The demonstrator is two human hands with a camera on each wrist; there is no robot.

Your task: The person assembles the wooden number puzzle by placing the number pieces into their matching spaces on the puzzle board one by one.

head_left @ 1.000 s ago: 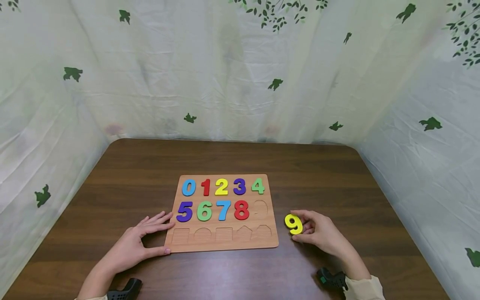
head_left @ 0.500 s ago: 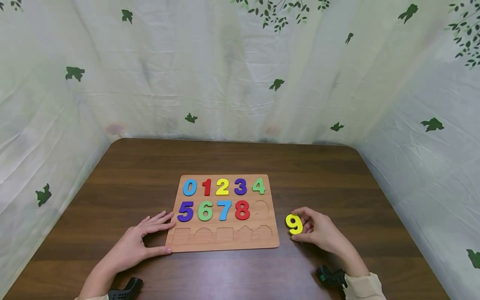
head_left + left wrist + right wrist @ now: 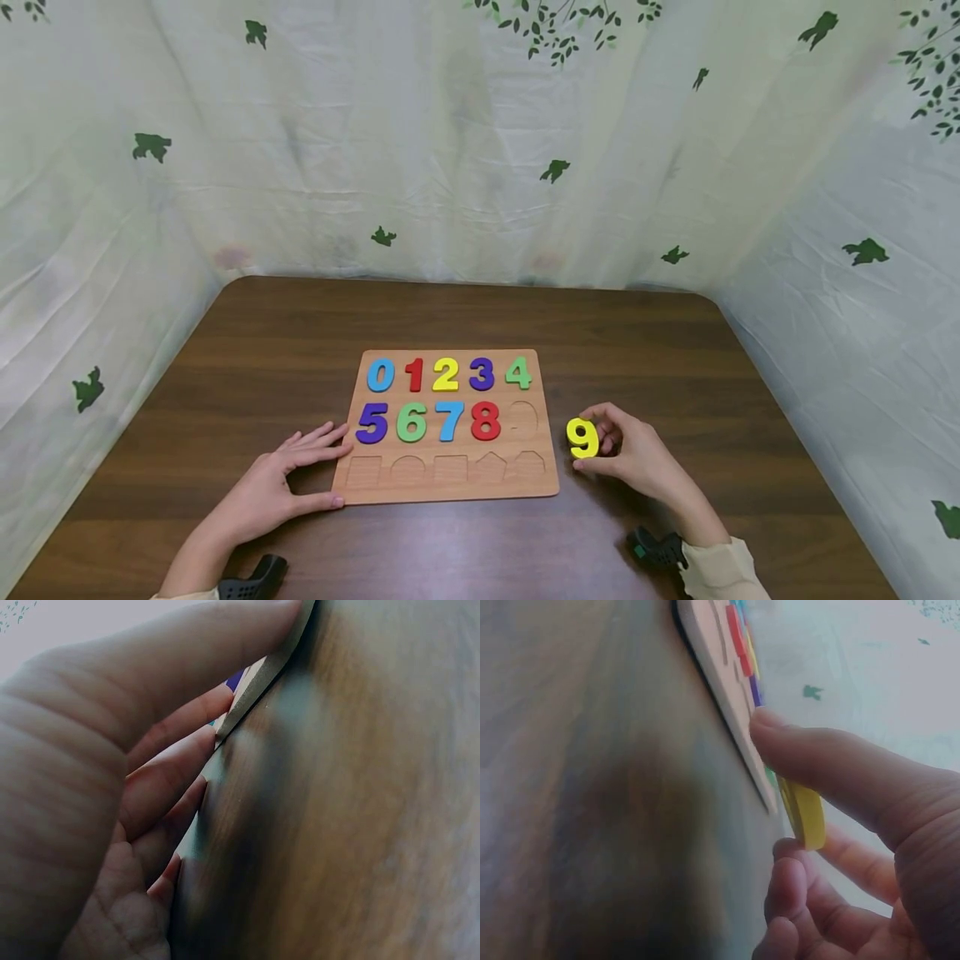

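A wooden number puzzle board (image 3: pixel 472 479) lies on the table with coloured digits 0 to 8 in its two upper rows. The recess (image 3: pixel 522 419) right of the red 8 (image 3: pixel 485 422) is vacant, as are the shape outlines along the bottom row. My left hand (image 3: pixel 273 483) touches the board's left edge, thumb at the near corner and fingers stretched along the side. Just right of the board, my right hand (image 3: pixel 633 450) pinches a yellow number 9 (image 3: pixel 582 438) between thumb and fingers. In the right wrist view the yellow 9 (image 3: pixel 804 816) is seen edge-on, above the table.
The brown wooden table (image 3: pixel 315 325) extends around the board. A pale curtain (image 3: pixel 465 150) with green leaf prints stands behind and at both sides. Black wrist devices (image 3: pixel 255 579) sit by both wrists.
My right hand, holding the yellow 9, has shifted slightly left and away from me, nearer the board. My left hand stays at the board's edge.
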